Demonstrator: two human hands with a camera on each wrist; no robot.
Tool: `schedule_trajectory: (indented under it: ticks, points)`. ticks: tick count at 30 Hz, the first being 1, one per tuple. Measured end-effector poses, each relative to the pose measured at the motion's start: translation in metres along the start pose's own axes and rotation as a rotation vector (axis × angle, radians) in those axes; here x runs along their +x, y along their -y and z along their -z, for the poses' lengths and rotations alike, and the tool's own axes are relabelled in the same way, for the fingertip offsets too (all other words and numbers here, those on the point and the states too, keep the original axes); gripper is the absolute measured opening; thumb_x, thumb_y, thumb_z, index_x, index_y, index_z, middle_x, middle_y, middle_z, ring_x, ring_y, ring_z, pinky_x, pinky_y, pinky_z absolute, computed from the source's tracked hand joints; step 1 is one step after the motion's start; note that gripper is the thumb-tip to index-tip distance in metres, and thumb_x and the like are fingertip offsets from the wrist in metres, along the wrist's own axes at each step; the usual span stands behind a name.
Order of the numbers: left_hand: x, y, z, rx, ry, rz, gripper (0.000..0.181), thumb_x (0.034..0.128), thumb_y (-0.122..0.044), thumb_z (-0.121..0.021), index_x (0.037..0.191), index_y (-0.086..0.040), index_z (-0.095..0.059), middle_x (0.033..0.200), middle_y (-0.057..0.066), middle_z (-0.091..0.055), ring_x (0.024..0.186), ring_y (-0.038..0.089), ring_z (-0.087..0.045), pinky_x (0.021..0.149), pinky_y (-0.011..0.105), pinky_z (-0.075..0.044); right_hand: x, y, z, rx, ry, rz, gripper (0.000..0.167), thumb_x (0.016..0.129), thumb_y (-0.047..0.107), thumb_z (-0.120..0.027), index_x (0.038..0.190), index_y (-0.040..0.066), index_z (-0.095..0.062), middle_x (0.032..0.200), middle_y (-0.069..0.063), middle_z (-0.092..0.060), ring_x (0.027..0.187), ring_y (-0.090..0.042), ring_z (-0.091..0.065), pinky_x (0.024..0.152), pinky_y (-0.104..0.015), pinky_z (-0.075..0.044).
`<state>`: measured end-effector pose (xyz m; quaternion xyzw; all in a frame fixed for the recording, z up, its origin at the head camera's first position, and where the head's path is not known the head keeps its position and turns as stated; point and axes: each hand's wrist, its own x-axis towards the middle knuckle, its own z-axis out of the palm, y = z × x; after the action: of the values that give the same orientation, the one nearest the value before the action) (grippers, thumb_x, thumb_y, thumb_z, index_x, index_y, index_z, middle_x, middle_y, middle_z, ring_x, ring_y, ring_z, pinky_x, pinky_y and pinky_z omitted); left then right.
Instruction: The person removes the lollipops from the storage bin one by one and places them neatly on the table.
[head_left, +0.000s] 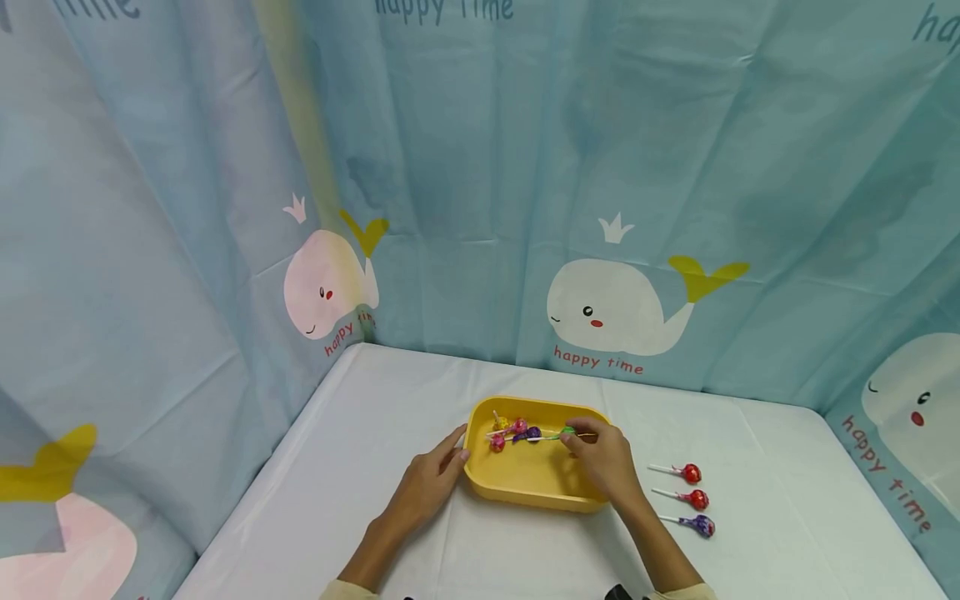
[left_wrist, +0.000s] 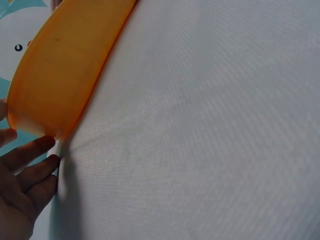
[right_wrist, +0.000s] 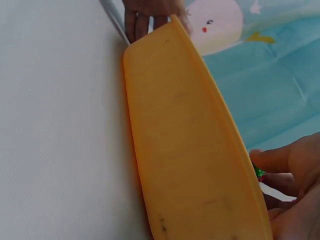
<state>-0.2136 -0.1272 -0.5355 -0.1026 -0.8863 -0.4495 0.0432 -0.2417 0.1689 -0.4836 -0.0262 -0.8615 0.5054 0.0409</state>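
Note:
A yellow tray (head_left: 525,482) rests on the white table. My left hand (head_left: 429,490) lies at its left end, its loosely extended fingertips touching the outer wall and rim in the left wrist view. Over the tray's right half, my right hand (head_left: 604,460) pinches a green-wrapped lollipop (head_left: 567,432) between thumb and fingers. Only a bit of the green wrapper (right_wrist: 258,172) peeks past the rim in the right wrist view. Inside the tray, toward its left, are a yellow lollipop (head_left: 501,423), a pink one (head_left: 519,426), a red-pink one (head_left: 497,444) and a purple one (head_left: 533,433).
Right of the tray, a red lollipop (head_left: 691,473), another red lollipop (head_left: 698,500) and a purple lollipop (head_left: 702,525) lie in a column, sticks pointing left. A blue whale-print curtain (head_left: 465,292) hangs behind the table (head_left: 780,475).

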Motion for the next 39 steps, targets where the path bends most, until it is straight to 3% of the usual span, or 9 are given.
schedule_trajectory:
  ticks: [5,15,30,39]
  points:
    - [0.000,-0.001,0.001,-0.011,0.002,0.004,0.058,0.1108,-0.044,-0.055,0.161,-0.017,-0.048,0.129,0.004,-0.076,0.120,0.020,-0.069,0.112,0.050,-0.051,-0.007,0.002,0.010,0.030,-0.010,-0.009,0.032,0.098,0.015,-0.078,0.126,0.001,-0.075,0.117,-0.014,-0.073,0.093,-0.031,-0.076,0.076,-0.030,-0.064]
    - [0.000,-0.002,0.000,-0.010,0.004,0.002,0.057,0.1112,-0.044,-0.054,0.162,-0.018,-0.048,0.130,0.005,-0.076,0.118,0.019,-0.069,0.111,0.050,-0.052,-0.019,0.000,0.029,0.000,-0.047,-0.007,0.033,0.098,0.016,-0.078,0.128,0.003,-0.074,0.118,-0.015,-0.073,0.096,-0.024,-0.076,0.080,-0.026,-0.064]
    - [-0.001,-0.002,0.001,-0.012,0.000,0.003,0.056,0.1111,-0.044,-0.054,0.161,-0.020,-0.048,0.130,0.005,-0.075,0.120,0.020,-0.069,0.111,0.051,-0.052,-0.034,-0.011,0.056,-0.016,-0.076,-0.072,0.041,0.100,0.026,-0.076,0.134,0.004,-0.071,0.133,-0.019,-0.069,0.114,-0.033,-0.072,0.083,-0.026,-0.063]
    - [-0.001,-0.001,0.000,-0.010,0.000,0.005,0.057,0.1110,-0.045,-0.053,0.161,-0.020,-0.048,0.129,0.004,-0.076,0.115,0.017,-0.068,0.110,0.050,-0.053,-0.043,-0.019,0.067,-0.036,-0.122,-0.068,0.038,0.099,0.030,-0.079,0.130,0.008,-0.074,0.126,-0.013,-0.074,0.101,-0.020,-0.073,0.075,-0.020,-0.060]
